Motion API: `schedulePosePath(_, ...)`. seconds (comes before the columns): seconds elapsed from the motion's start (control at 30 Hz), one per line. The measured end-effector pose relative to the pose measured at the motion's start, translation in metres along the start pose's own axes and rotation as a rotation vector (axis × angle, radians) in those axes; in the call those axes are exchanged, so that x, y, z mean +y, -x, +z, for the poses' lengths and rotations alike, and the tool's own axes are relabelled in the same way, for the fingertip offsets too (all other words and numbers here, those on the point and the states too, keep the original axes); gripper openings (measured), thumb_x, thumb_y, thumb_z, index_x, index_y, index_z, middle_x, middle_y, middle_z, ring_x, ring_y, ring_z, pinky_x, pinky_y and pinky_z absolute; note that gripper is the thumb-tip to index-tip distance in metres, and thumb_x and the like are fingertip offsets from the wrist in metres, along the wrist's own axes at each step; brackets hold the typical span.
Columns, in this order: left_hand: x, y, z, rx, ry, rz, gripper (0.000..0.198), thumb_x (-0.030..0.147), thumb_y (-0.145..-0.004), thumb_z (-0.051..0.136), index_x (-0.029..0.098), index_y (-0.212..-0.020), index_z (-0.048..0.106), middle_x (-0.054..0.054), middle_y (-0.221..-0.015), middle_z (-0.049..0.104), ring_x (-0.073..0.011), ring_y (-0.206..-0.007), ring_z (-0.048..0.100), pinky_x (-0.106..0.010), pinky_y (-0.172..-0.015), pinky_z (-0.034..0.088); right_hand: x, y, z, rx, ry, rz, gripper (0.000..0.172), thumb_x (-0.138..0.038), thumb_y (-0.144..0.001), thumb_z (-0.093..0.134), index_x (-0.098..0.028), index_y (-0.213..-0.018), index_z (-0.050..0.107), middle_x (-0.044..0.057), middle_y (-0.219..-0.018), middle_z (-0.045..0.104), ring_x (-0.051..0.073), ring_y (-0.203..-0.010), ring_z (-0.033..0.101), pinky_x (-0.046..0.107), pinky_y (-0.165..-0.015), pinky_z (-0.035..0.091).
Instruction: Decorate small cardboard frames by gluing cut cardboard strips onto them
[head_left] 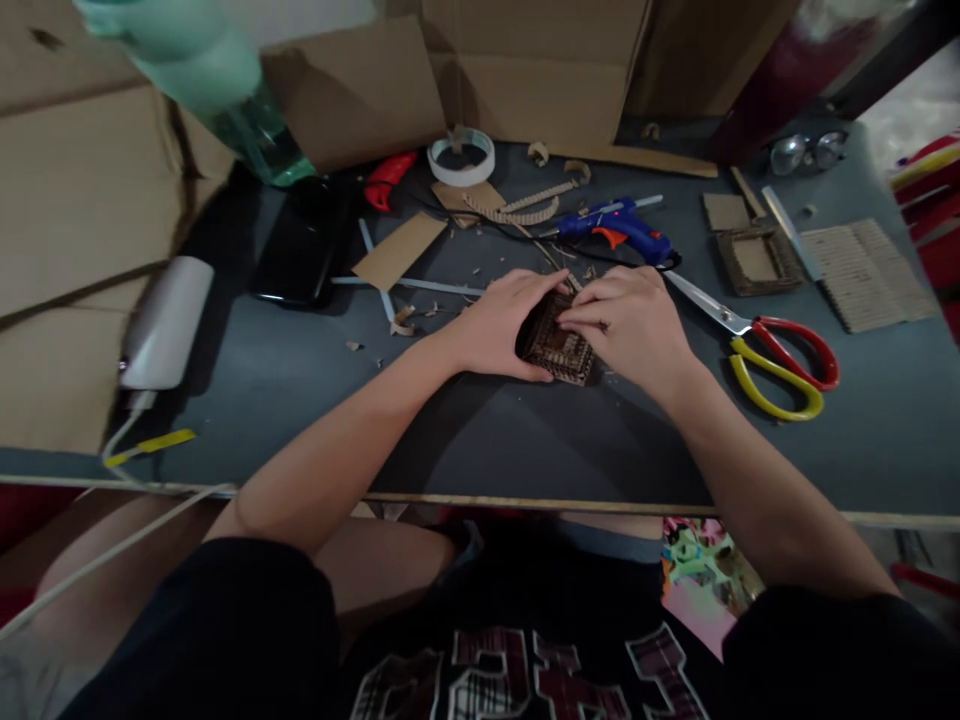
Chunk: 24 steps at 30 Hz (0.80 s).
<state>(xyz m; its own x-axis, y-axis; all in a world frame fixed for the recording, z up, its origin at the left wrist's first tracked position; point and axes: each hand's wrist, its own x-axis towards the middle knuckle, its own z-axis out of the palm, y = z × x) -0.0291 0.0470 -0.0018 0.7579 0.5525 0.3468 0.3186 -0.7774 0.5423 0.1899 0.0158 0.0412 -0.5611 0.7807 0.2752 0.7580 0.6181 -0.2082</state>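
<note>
I find the small corrugated cardboard piece (576, 364) on the grey table (480, 445), in front of the wearer's torso and between both hands. The left hand (499, 322) is curved round its left side, thumb at the near edge and fingers at the far edge, holding it. The right hand (630, 325) has its fingertips bunched at the inner part of the piece; the knuckles screen the contact, so I cannot tell whether they pinch anything. In my judgement, too firm a press there could crush the ridges, and a loose left grip could let the piece skew. The blue glue gun (619, 230) lies just beyond the right hand and shows a red spot, possibly a power light; if hot, a careless reach forward risks a burn. Its dark cord could snag. The scissors (739, 325) lie beside the right hand, points toward it, obstructing a sweep rightward. Further right are a square cardboard frame (786, 268) and a ribbed sheet (866, 272); pale sticks (442, 286) and scraps (402, 322) clutter the left.
</note>
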Motion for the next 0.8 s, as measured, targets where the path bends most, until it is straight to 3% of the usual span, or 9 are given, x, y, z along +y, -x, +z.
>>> schedulePosePath(0.2, -0.003, 0.000, 0.003, 0.016, 0.003, 0.005, 0.119, 0.065, -0.062, 0.078, 0.020, -0.157, 0.023, -0.016, -0.143, 0.054, -0.0353, -0.129, 0.049, -0.054, -0.113, 0.035, -0.008, 0.003, 0.004, 0.027, 0.032, 0.105, 0.028, -0.025, -0.096, 0.055, -0.029, -0.088, 0.081, 0.004, -0.093, 0.078, 0.025, -0.091, 0.063, 0.047, -0.088, 0.042)
schedulePosePath(0.5, -0.005, -0.001, 0.004, 0.002, 0.001, -0.021, 0.120, 0.075, -0.059, 0.075, 0.025, -0.156, 0.027, -0.014, -0.144, 0.053, -0.0358, -0.130, 0.048, -0.055, -0.114, 0.032, -0.014, 0.005, 0.012, 0.158, 0.009, 0.108, 0.019, -0.026, -0.090, 0.061, -0.025, -0.080, 0.078, 0.004, -0.083, 0.075, 0.025, -0.084, 0.064, 0.047, -0.081, 0.047)
schedulePosePath(0.8, -0.004, -0.002, 0.002, -0.005, 0.011, -0.046, 0.121, 0.078, -0.057, 0.075, 0.024, -0.155, 0.030, -0.015, -0.143, 0.054, -0.0377, -0.129, 0.049, -0.056, -0.114, 0.031, -0.017, 0.008, 0.016, 0.166, -0.050, 0.145, 0.024, -0.033, -0.094, 0.058, -0.023, -0.080, 0.075, 0.006, -0.083, 0.072, 0.030, -0.094, 0.061, 0.056, -0.092, 0.044)
